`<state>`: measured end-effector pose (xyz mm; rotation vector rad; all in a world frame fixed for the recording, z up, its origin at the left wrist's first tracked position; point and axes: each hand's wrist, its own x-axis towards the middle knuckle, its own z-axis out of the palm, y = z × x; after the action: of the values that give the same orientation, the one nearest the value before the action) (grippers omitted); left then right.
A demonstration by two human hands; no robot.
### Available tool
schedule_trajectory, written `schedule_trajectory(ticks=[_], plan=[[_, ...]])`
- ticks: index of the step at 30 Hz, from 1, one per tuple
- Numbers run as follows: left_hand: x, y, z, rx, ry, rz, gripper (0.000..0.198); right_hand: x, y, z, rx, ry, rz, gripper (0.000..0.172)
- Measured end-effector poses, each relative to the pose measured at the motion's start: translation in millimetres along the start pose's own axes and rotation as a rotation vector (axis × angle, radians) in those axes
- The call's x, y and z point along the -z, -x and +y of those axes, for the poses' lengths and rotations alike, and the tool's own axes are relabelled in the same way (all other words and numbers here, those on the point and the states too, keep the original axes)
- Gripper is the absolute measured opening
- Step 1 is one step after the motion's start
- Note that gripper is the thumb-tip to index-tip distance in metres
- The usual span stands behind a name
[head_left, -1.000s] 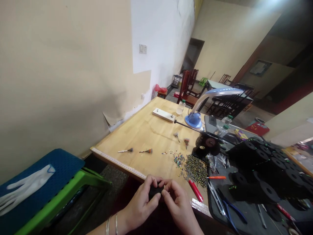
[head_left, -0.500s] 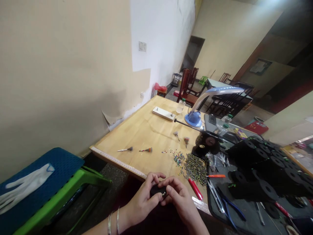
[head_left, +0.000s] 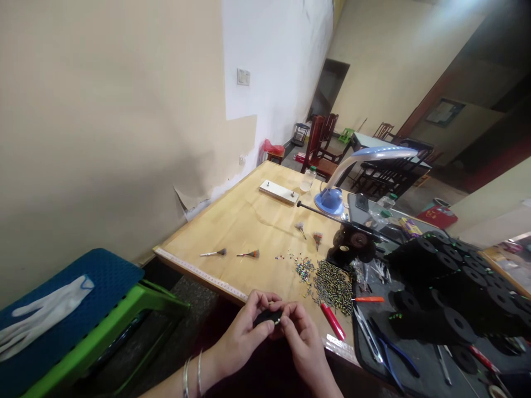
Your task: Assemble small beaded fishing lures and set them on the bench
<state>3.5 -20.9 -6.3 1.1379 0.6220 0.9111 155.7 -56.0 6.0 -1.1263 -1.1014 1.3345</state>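
Note:
My left hand (head_left: 246, 326) is closed around a small black piece (head_left: 265, 316), its thumb lying along the near side. The piece looks soft and dark, but fingers cover most of it, so its exact kind is unclear. A tiny pale tip (head_left: 277, 322) shows at its right end. There my right hand (head_left: 301, 334) has thumb and forefinger pinched together, and whatever is between them is too small to make out. Just beyond the hands lies a pile of small striped beads (head_left: 334, 284), with loose multicoloured beads (head_left: 305, 269) beside it.
A red tube-shaped tool (head_left: 332, 321) lies right of my hands. Tweezers (head_left: 368, 334), blue-handled pliers (head_left: 396, 351) and several black rolls (head_left: 440, 323) rest on a dark mat. Small brushes (head_left: 249, 254) lie further left. A blue lamp (head_left: 329, 200) stands at the back.
My right hand has shifted slightly down, and its thumb and forefinger have come together at the piece's right end. The left hand keeps its hold on the black piece.

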Motion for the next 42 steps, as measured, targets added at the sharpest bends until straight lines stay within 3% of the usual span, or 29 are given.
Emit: schedule_trajectory(ticks=[6,10,30,33,37,42], plan=[[-1.3,-1.5,-7.7,0.033,0.121,0.021,0.013,-1.8,4.7,10.0,0.194,0.312,0.076,0.020],[-6.0,-2.6,-4.9,0.011,0.057,0.067,0.015,-0.7,6.5,11.8,0.245,0.431,0.071,0.015],[-17.7,-1.3,-4.9,-0.082,-0.143,0.273,0.017,-4.1,13.0,10.0,0.345,0.452,0.046,0.008],[-16.2,-1.6,-3.1,-0.096,-0.186,0.220,0.016,-1.2,12.8,15.3,0.356,0.421,0.072,0.010],[-10.4,-0.5,-0.1,-0.154,-0.258,0.058,0.022,4.0,9.2,24.1,0.338,0.338,0.117,0.014],[-3.9,-0.3,-4.8,-0.196,-0.381,0.062,0.030,5.3,5.0,33.9,0.302,0.281,0.195,0.016]])
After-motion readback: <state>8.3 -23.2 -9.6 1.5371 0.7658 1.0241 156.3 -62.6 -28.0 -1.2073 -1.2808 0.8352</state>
